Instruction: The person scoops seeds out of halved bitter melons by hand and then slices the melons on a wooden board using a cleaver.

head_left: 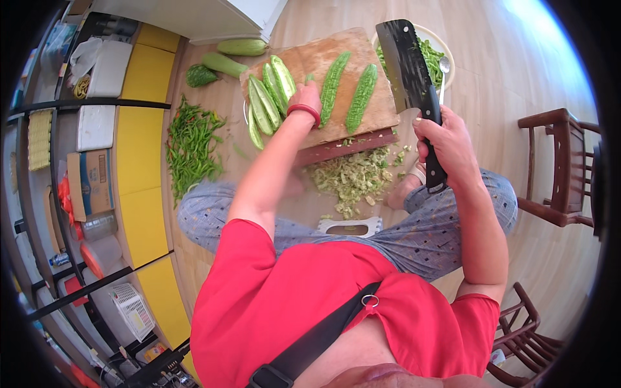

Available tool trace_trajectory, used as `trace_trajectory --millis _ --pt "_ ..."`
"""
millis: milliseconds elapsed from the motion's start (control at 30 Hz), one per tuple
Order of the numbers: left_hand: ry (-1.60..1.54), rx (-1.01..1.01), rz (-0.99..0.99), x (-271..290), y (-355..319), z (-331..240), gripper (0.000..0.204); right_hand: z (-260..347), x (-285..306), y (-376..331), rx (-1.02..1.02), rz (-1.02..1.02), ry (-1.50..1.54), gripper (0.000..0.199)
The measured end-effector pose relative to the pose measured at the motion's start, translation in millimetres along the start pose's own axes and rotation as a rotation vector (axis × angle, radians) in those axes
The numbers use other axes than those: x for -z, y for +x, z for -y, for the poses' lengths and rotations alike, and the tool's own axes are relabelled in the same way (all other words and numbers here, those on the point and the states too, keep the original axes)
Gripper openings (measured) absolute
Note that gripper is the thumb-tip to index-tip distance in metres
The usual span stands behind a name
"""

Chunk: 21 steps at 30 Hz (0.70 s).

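- Cleaver [409, 74]: one, black-handled, raised with its broad blade pointing away from the person, its tip overlapping the bowl in this view.
- Right hand [446, 145]: closed firmly around the cleaver's handle.
- Left hand [306, 98]: lowered over the chopping board, fingers bent down, one red bracelet [304, 111] at the wrist; a green tip shows by the fingers, but I cannot tell whether they grip it.
- Chopping board [381, 119]: one, wooden, in front of the person.
- Bitter gourd halves: two bumpy ones [361, 98] lie skin up on the board, right of the left hand; at least four hollowed ones [283, 77] lie cut side up, left of it.
- Whole gourds [240, 47]: three, beyond the board's far left corner, two pale and one darker.
- Bowl [451, 55]: one, pale-rimmed, holding chopped green pieces [432, 58], with one spoon [444, 72] at its right side.
- Chillies [193, 145]: one heap, green and red, too many to count, on the floor [517, 71] to the left.
- Pale scraps [349, 181]: one pile, near side of the board.
- Wooden chairs [550, 165]: two, at the right.
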<state>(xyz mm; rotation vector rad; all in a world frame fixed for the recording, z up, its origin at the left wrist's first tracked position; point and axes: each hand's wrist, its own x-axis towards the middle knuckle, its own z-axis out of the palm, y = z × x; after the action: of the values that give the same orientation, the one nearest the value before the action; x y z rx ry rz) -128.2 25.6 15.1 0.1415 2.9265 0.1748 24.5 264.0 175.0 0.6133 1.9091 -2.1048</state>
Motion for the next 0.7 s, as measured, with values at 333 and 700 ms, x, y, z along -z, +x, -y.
trace_trajectory --millis 333,700 --pt "-0.507 -0.098 -0.165 13.0 8.4 -4.0 0.03 -1.3 8.3 -1.4 -0.014 -0.013 0.04 0.011" --pt "-0.573 -0.391 -0.177 -38.1 9.7 -65.3 0.028 -5.3 13.2 3.2 -0.002 -0.023 0.057 0.012"
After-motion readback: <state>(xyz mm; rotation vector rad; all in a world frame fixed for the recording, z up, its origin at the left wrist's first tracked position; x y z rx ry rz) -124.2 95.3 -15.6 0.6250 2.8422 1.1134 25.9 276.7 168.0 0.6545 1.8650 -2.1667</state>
